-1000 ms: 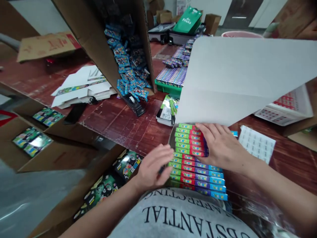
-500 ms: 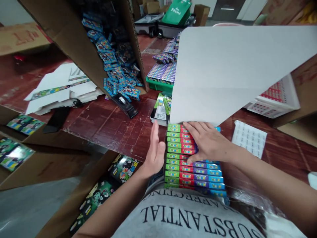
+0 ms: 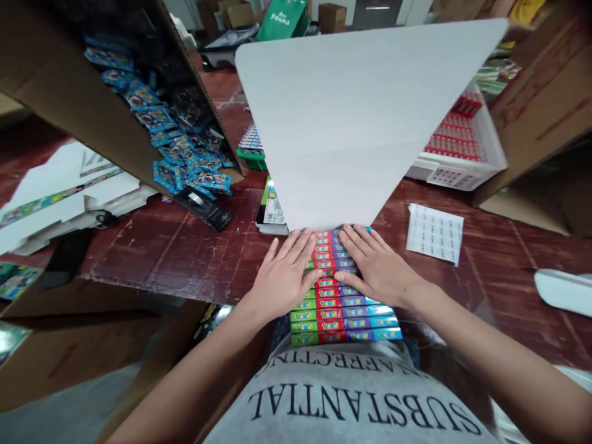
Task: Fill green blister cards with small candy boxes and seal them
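The packs (image 3: 329,313) lie in rows under and between the hands, running from the fingertips back toward the shirt (image 3: 333,388); the left hand (image 3: 284,280) is spread flat over their left side and the right hand (image 3: 377,271) over their right, neither gripping anything. Even, gentle pressure from both palms would likely line the rows up best, without tipping one or denting a corner. The fingertips should avoid creasing the flap (image 3: 365,123) standing just beyond them.
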`<state>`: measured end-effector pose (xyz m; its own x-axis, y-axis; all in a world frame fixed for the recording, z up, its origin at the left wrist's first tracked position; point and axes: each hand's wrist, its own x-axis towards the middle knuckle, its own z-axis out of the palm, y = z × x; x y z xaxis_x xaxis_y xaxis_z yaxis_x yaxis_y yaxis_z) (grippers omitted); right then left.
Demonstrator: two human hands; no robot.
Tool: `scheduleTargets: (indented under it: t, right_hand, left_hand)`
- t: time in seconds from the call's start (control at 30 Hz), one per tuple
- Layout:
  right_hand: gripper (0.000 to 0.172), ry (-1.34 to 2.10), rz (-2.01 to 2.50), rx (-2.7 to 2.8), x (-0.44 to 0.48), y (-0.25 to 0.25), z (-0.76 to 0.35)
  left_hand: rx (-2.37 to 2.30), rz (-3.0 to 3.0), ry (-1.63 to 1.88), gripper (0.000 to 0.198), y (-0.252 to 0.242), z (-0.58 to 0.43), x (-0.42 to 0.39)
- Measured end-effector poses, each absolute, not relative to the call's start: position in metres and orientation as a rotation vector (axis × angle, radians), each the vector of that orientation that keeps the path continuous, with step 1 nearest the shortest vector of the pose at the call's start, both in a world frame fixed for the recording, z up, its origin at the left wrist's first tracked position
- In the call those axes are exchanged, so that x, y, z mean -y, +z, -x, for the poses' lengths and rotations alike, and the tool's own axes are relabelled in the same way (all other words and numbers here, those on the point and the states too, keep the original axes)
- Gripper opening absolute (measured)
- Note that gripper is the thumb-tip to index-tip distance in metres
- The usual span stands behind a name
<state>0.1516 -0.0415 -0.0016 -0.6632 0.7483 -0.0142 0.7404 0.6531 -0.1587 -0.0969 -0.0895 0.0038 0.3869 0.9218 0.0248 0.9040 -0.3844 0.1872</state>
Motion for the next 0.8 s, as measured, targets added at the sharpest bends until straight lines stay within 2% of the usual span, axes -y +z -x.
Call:
scheduleTargets:
  t: [0.1, 0.2, 0.27, 0.33, 0.4, 0.43, 0.53, 0.6, 0.67, 0.73, 0.77, 0.8]
  right_hand:
    - [0.091, 0.189, 1.268, 2.762, 0.04, -0.001, -0.149]
    - [0.081, 0.207, 1.156, 2.706, 0.042, -0.006, -0.158]
    - [0.073, 0.28, 1.123, 2.541, 0.039, -0.014, -0.173]
    - [0.067, 0.377, 1.166, 2.187, 0.03, -0.025, -0.188]
    - [0.064, 0.455, 1.209, 1.855, 0.017, -0.033, -0.197]
    - [0.065, 0.492, 1.209, 1.785, 0.01, -0.035, -0.199]
    - [0.082, 0.674, 1.105, 1.819, -0.005, -0.036, -0.196]
    - [0.09, 0.852, 0.995, 1.884, -0.004, -0.032, -0.196]
    - [0.081, 0.933, 0.95, 1.98, 0.005, -0.023, -0.2]
    - [0.062, 0.882, 0.96, 2.116, 0.025, -0.011, -0.209]
    - [0.055, 0.826, 0.961, 2.202, 0.037, -0.003, -0.215]
    - [0.053, 0.772, 0.944, 2.311, 0.052, 0.004, -0.22]
  left_hand:
    - [-1.609, -2.479, 0.253, 0.069, 0.0, 0.099, 0.085]
    - [-1.519, -2.423, 0.414, 0.067, -0.007, 0.107, 0.088]
    - [-1.516, -2.313, 0.674, 0.061, -0.013, 0.114, 0.09]
    - [-1.585, -2.053, 1.105, 0.058, -0.018, 0.12, 0.086]
    - [-1.557, -1.651, 1.468, 0.062, -0.021, 0.12, 0.074]
    - [-1.468, -1.467, 1.54, 0.069, -0.021, 0.118, 0.066]
    - [-1.184, -1.283, 1.486, 0.094, -0.022, 0.111, 0.042]
    - [-1.199, -1.498, 1.327, 0.099, -0.021, 0.112, 0.038]
    - [-1.278, -1.79, 1.092, 0.088, -0.016, 0.119, 0.049]
    - [-1.323, -2.058, 0.844, 0.067, -0.005, 0.129, 0.071]
    - [-1.326, -2.163, 0.742, 0.062, 0.002, 0.134, 0.085]
    - [-1.309, -2.255, 0.639, 0.067, 0.011, 0.137, 0.099]
